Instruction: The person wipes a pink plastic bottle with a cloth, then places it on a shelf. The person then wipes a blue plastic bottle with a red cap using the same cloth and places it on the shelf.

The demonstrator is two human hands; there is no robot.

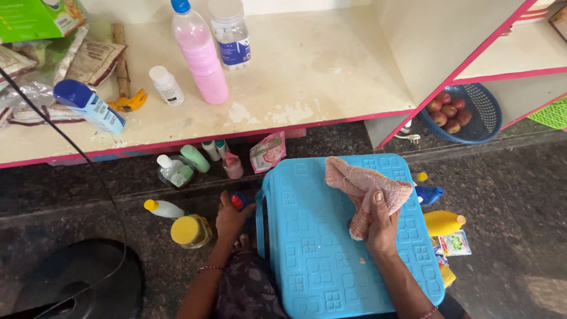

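- Right hand point(381, 227) closed around a pinkish cloth point(366, 186), pressed down on the top of a blue plastic stool point(331, 260).
- Cloth bunched, spread toward the stool's far right corner.
- Left hand point(231, 217) off the stool's left edge, fingers wrapped around a small blue bottle with a red cap point(239, 202) on the dark floor.
- Yellow-lidded jar point(190, 230) just left of that hand; white bottle with a yellow cap point(162, 208) farther left.
- Yellow bottle point(443, 223) lying right of the stool.
- Pink liquid bottle point(199, 52) upright on the far shelf point(319, 71); blue basket of red fruit point(472, 115) far right.
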